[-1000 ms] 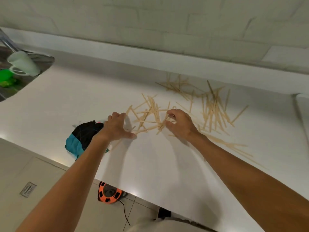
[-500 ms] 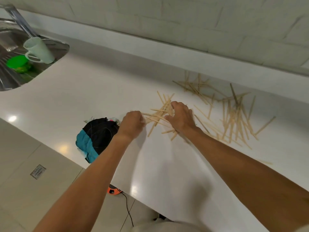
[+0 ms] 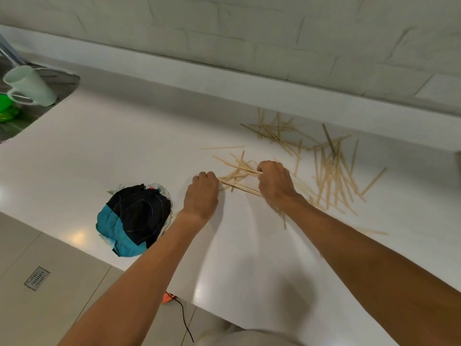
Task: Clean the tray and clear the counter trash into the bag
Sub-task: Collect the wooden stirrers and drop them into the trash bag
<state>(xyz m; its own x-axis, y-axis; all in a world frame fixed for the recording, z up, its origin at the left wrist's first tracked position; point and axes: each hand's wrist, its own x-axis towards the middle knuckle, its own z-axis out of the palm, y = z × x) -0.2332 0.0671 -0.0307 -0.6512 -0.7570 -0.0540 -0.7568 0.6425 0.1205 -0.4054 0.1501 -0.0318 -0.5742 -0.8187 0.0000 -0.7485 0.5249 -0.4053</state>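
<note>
Gripping wooden sticks (image 3: 239, 179) between left hand (image 3: 203, 193), right hand (image 3: 274, 182), counter (image 3: 124, 146)

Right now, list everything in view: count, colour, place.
sticks: many, pale wood, scattered on counter, centre to right
counter: one, white, across the view
cloth bundle: one, black and teal, near counter's front edge, left of the hands
mug: one, pale, tilted at sink, far left
sink: one, steel, far left
floor drain: one, grey, lower left
cable: one, black, on floor below counter
left hand: grips stick ends
right hand: pinches sticks
</note>
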